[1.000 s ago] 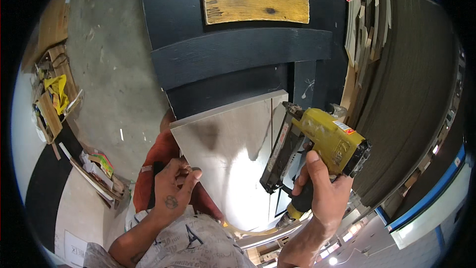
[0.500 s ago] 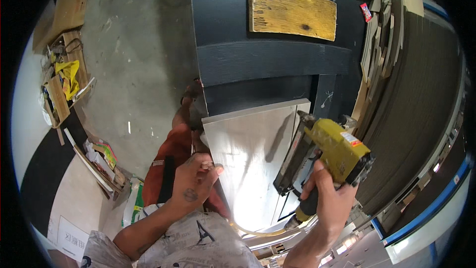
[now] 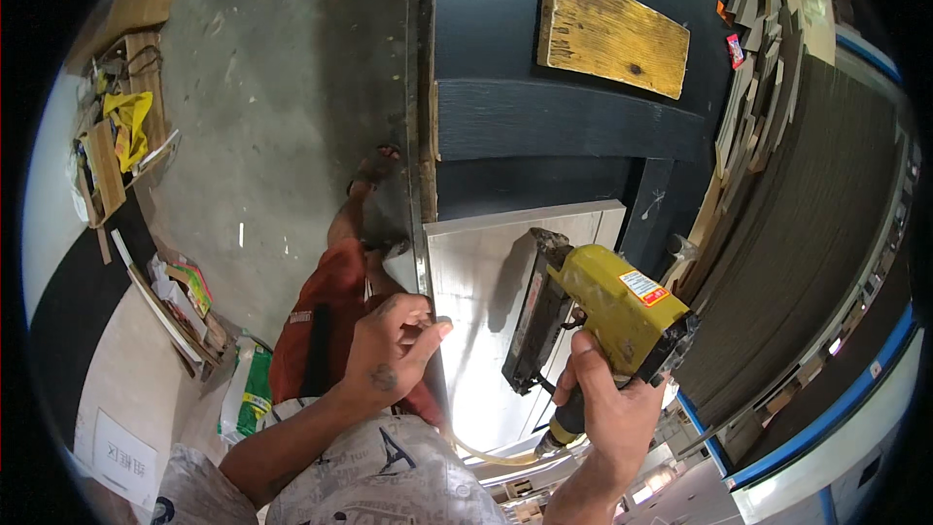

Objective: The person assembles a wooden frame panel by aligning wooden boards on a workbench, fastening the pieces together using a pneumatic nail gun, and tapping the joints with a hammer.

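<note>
My right hand [image 3: 614, 406] is wrapped round the grip of a yellow and black pneumatic nail gun [image 3: 622, 297]. Its nose points up and left, over a pale wood-grain panel [image 3: 465, 258], and casts a shadow there. A thin yellowish hose [image 3: 491, 457] runs left from the base of the grip. My left hand [image 3: 394, 345] hangs near the panel's left edge, fingers curled in and thumb reaching to the right. What the curled fingers hold, if anything, is hidden. Strong glare whitens the panel's near part.
The panel lies on a dark worktop [image 3: 486, 19] that carries a yellowish wooden block [image 3: 617, 39]. Stacked boards and strips [image 3: 763, 87] line the right side. Cardboard and scraps [image 3: 105, 156] lie on the left, past the concrete floor [image 3: 258, 97].
The nail gun and my right hand have moved left over the panel. My left hand stays curled, a little farther right. The view has shifted, so the worktop appears farther right.
</note>
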Action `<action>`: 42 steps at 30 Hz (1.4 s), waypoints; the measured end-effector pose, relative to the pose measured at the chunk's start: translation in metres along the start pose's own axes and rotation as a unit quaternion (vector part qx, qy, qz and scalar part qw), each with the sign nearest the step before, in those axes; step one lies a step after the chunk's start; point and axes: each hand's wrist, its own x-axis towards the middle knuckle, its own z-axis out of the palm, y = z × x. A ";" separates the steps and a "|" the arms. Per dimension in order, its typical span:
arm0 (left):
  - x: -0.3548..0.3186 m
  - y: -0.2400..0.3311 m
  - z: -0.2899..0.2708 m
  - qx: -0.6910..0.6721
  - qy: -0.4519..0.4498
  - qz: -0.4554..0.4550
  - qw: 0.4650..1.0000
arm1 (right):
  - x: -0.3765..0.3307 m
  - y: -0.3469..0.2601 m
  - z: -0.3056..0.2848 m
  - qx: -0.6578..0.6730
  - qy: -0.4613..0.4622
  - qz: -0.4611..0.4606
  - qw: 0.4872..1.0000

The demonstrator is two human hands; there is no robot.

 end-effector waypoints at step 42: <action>0.004 -0.009 0.001 0.024 0.016 0.119 0.992 | -0.042 0.015 0.041 -0.099 -0.056 -0.101 0.988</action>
